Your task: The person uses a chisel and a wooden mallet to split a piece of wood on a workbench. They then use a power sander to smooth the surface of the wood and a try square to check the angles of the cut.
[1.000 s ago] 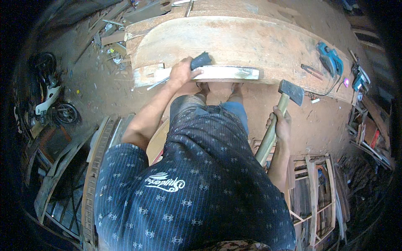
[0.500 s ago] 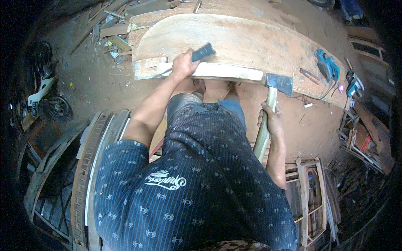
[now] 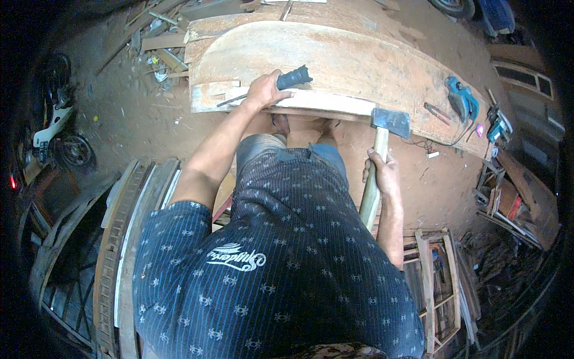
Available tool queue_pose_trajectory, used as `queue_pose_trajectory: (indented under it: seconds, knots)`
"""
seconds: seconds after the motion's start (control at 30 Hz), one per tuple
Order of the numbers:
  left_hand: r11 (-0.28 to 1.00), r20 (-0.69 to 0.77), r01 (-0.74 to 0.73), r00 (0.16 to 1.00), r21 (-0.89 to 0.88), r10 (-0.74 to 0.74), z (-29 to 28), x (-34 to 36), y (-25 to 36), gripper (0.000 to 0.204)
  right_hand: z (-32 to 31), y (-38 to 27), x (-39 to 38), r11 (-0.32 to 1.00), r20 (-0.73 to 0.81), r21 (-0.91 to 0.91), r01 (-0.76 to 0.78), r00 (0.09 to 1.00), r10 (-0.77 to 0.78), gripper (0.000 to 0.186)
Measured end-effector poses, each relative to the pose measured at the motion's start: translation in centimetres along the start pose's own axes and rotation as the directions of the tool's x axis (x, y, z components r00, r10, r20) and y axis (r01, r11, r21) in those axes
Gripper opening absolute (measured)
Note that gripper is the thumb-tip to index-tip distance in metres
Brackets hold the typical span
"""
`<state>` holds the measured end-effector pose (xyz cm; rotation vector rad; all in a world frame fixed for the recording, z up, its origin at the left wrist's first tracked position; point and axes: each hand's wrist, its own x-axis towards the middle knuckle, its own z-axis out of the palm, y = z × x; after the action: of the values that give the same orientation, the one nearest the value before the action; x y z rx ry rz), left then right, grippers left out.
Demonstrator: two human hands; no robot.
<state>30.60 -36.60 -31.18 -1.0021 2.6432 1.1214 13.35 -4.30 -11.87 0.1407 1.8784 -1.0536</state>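
Note:
My left hand (image 3: pixel 263 93) is closed round a chisel, whose black wrapped handle (image 3: pixel 294 78) points up and right. Its thin dark blade (image 3: pixel 232 100) comes out on the other side of the hand, over the left end of a pale wooden strip (image 3: pixel 341 103). That strip lies along the near edge of a broad wooden board (image 3: pixel 335 54). In my right hand (image 3: pixel 382 170) is a hammer with a dark, blocky steel head (image 3: pixel 391 122) and a pale wooden handle. Its head is by the strip's right end, over the board's near edge.
On the board's right part lie a teal power tool (image 3: pixel 460 99) and pliers (image 3: pixel 437 112). Another teal power tool (image 3: pixel 497 127) is farther right. Wood scraps (image 3: pixel 167 45) lie at the back left, a motorbike (image 3: pixel 60 134) stands left, and wooden frames (image 3: pixel 439 281) are at the lower right.
The chisel has turned slightly in my left hand, its blade now showing more clearly at the strip's left end. The hammer has shifted a little left and nearer. The view has moved slightly.

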Motion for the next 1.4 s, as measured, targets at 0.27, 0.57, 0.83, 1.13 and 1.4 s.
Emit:
queue_pose_trajectory:
  seconds: [0.27,0.57,0.83,1.13,1.4]
  knots:
    - [0.979,-0.070,0.190,0.980,0.080,-0.184,0.5,0.1,2.7,0.065,1.0,-0.5,-0.4,0.999,0.030,-0.034,-0.002,1.000,0.003,0.024]
    - [0.997,-0.008,0.050,0.999,0.062,-0.050,-0.3,-0.5,0.4,0.065,1.2,-1.1,-0.5,0.998,0.014,-0.061,-0.029,0.999,0.030,0.024]
    - [0.990,-0.154,0.057,0.987,0.132,-0.036,1.2,-0.8,-0.2,0.073,-0.4,-3.2,1.6,0.999,0.084,-0.035,-0.008,0.996,0.010,0.024]
    - [0.997,-0.252,-0.074,0.965,0.009,0.074,1.1,-2.5,4.8,0.053,-6.6,-4.4,14.3,0.483,0.004,-0.840,0.249,0.892,-0.452,0.043]
    - [0.954,0.018,-0.260,0.965,0.151,0.260,-2.5,-0.3,20.0,0.052,-5.1,-12.5,13.3,-0.053,0.693,-0.611,0.790,0.501,-0.518,0.054]
